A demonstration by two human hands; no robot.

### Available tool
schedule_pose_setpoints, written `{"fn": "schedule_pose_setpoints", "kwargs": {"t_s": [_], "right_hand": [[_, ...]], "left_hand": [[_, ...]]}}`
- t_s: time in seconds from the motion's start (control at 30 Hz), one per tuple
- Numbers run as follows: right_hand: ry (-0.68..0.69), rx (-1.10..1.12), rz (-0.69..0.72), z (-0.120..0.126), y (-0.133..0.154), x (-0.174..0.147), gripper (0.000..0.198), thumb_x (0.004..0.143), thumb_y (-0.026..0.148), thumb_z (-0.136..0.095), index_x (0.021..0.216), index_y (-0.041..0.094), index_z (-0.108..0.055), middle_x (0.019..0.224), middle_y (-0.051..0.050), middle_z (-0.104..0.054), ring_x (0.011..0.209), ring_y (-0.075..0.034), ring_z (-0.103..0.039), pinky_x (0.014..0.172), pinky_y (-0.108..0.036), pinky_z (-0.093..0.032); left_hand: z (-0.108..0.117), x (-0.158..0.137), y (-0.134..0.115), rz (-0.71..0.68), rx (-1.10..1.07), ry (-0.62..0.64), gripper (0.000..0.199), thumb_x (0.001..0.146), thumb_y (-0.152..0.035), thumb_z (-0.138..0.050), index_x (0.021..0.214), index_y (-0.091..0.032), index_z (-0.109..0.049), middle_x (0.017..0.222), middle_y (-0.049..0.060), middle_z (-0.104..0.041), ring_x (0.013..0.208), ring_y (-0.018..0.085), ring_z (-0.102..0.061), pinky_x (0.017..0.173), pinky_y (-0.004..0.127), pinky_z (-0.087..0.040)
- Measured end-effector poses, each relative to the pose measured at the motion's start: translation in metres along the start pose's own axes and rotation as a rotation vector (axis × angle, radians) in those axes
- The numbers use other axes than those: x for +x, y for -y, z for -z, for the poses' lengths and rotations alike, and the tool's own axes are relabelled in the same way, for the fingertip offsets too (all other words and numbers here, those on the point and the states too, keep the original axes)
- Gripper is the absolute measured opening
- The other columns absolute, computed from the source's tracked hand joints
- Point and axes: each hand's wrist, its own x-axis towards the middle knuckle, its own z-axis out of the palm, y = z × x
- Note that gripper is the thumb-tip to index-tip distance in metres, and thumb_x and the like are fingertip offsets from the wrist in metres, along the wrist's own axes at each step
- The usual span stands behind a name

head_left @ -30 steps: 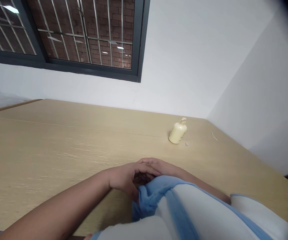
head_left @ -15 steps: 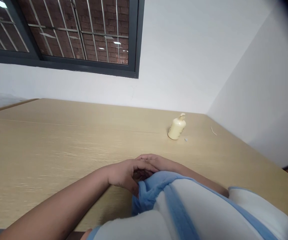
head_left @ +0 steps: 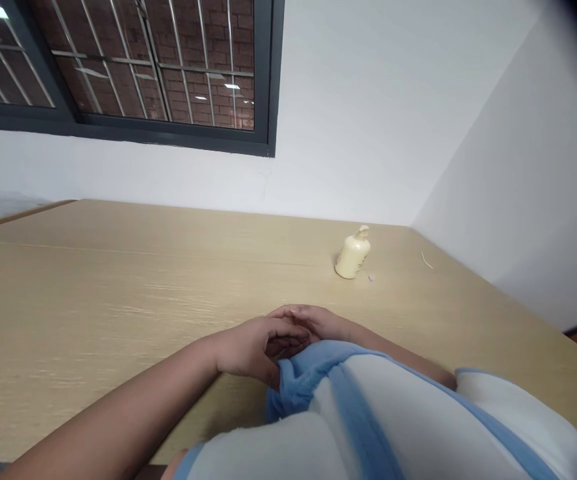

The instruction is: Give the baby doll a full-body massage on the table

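Both hands meet low in front of my body, over the near part of the table. My left hand is loosely cupped, with a gap between the thumb and the curled fingers; no object shows in it. Its thumb tip lies against or beside the blue cloth of my blue-and-white top. Behind its fingers is my right hand, palm turned inward and fingers reaching left, also loosely curved. Part of its fingers is hidden by the left hand. Farther off, a cream pump bottle stands on the table, apart from both hands.
The wood-grain table reaches back to a white wall. Beside the bottle lies a small pale scrap, and farther right a thin white strip. A dark-framed barred window is above. Clear plastic sits at the far left.
The left fingers have shifted slightly against the right hand, showing a bit more of the right palm. The view has moved slightly. The bottle stays in place.
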Motion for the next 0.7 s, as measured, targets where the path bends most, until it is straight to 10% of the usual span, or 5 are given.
{"fn": "schedule_pose_setpoints", "kwargs": {"t_s": [0.7], "right_hand": [[0.01,-0.032,-0.013,0.009,-0.003,0.002,0.053,0.076,0.026,-0.074,0.125,0.013,-0.06,0.116,-0.013,-0.068,0.104,-0.025,-0.066,0.095,-0.041,-0.047]], "left_hand": [[-0.004,0.002,0.001,-0.025,-0.145,0.047,0.079,0.064,-0.012,-0.084,0.137,-0.027,-0.058,0.144,0.009,-0.053,0.132,0.033,-0.051,0.112,0.053,-0.038]]}}
